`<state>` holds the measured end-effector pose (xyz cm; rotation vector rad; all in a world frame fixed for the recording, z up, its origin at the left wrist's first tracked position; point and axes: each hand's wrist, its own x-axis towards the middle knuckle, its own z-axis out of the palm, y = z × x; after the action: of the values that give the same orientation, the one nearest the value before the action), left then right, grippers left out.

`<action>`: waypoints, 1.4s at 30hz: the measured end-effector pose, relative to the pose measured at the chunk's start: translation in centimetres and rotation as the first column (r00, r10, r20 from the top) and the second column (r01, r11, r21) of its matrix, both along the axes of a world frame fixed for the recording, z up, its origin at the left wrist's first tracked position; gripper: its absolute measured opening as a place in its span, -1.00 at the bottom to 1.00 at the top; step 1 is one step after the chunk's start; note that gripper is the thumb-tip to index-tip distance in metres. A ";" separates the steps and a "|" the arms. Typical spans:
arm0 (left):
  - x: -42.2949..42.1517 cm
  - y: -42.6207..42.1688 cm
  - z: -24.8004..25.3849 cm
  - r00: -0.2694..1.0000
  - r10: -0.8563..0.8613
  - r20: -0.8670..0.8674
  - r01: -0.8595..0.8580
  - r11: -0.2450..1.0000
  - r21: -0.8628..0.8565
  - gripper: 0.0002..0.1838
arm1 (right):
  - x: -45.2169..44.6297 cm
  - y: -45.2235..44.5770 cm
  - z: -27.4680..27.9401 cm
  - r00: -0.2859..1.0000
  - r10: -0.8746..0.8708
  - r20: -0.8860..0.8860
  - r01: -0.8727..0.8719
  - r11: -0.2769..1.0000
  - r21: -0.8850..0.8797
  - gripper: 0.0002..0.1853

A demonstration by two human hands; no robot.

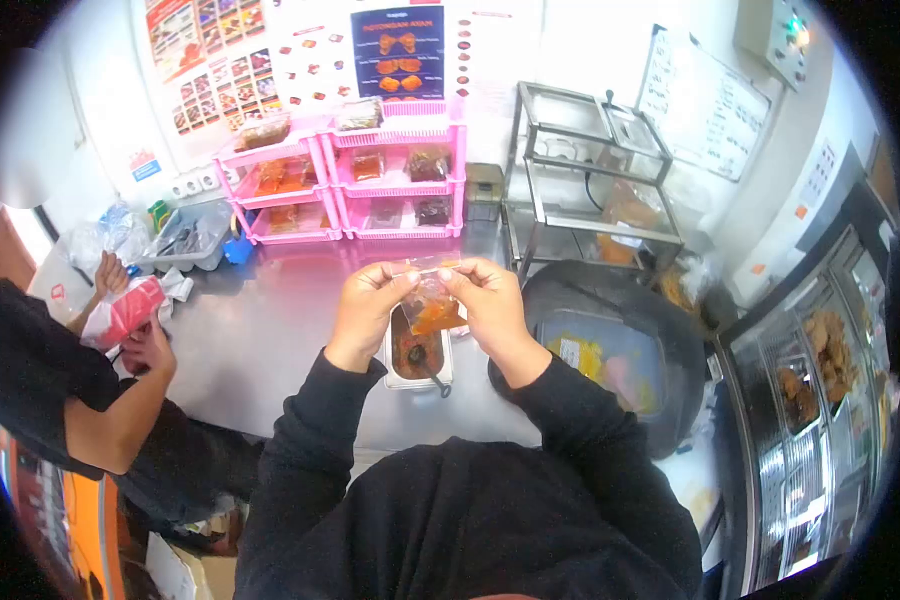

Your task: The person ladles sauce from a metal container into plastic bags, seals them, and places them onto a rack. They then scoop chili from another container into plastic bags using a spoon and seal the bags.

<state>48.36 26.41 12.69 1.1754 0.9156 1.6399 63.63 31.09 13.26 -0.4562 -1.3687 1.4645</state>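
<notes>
Between my two hands hangs a small clear plastic bag (433, 312) with reddish-orange sauce in its lower part. My left hand (375, 305) pinches the bag's top edge at one side, thumb against fingers. The opposite side of that edge is pinched by my right hand (492, 305). Below the bag stands a white-rimmed metal container (392, 376) of brown-red sauce, partly hidden by the bag. A dark ladle (432, 370) rests in the sauce, its handle leaning over the near rim.
Pink stacked baskets (395, 133) hold filled sauce bags at the back. A metal rack (595, 165) stands right of them, behind a large black tub (530, 300). At left a co-worker (110, 420) holds a red-and-white package (125, 310) near a grey bin (195, 240). A glass food display (800, 440) is far right.
</notes>
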 end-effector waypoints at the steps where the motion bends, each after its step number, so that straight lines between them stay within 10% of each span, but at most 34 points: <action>1: 0.7 -0.2 0.4 0.998 0.066 -0.013 -0.065 0.998 0.020 -0.84 | 0.1 0.1 0.3 1.000 0.022 -0.014 -0.022 1.000 0.000 -0.92; 5: 2.0 -0.3 1.7 0.918 0.333 -0.216 -0.295 0.936 0.192 -0.85 | 0.3 0.3 1.3 0.994 0.077 -0.078 -0.074 0.996 0.042 -0.93; 24: 5.4 0.1 3.5 0.888 0.458 -0.037 -0.449 0.882 0.147 -0.92 | 0.6 3.6 3.1 0.935 0.354 -0.034 -0.349 0.932 0.099 -0.93; 34: 3.3 -3.2 2.7 0.853 0.509 -0.114 -0.489 0.857 0.164 -0.38 | 1.6 6.6 5.8 0.949 0.240 0.205 -0.274 0.949 0.158 -0.88; 42: 0.5 -4.6 -2.9 0.798 0.578 -0.172 -0.596 0.799 -0.083 -0.38 | 3.0 10.0 12.3 0.868 0.361 0.341 -0.409 0.909 0.080 -0.86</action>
<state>48.85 21.83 9.80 0.9678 1.5793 1.9537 66.63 41.05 25.55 -0.3426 -1.9028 1.6410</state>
